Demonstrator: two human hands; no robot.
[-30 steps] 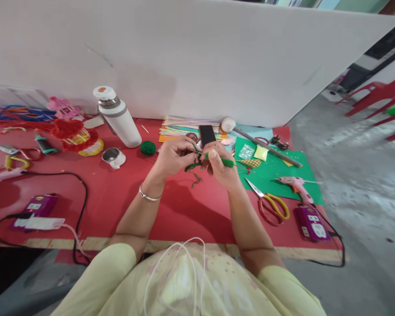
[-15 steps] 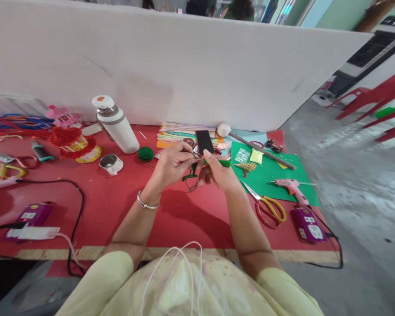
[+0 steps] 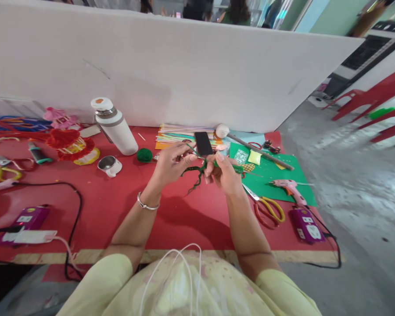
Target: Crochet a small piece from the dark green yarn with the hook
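My left hand point(image 3: 173, 164), with a silver bracelet at the wrist, pinches green yarn above the middle of the red table point(image 3: 191, 224). My right hand point(image 3: 224, 173) is wrapped round a green-handled tool point(image 3: 237, 169) whose thin metal shaft points right. Between my hands hangs a small dark green yarn piece point(image 3: 197, 173) with dangling strands; its upper part is partly hidden by my fingers. A ball of green yarn point(image 3: 144, 155) lies left of my left hand. Just behind my hands is a black phone point(image 3: 203, 144).
White thermos point(image 3: 116, 129) and metal cup point(image 3: 109, 165) stand left. Scissors point(image 3: 268, 210), a pink glue gun point(image 3: 291, 188) and a purple power box point(image 3: 307, 224) lie right. Another purple box point(image 3: 31, 217) with cables is front left. A white board point(image 3: 184, 74) rises behind the table.
The green tool has turned in my right hand, its shaft now pointing further right and slightly down. The yarn piece has shifted, and a strand now rises at my left fingers.
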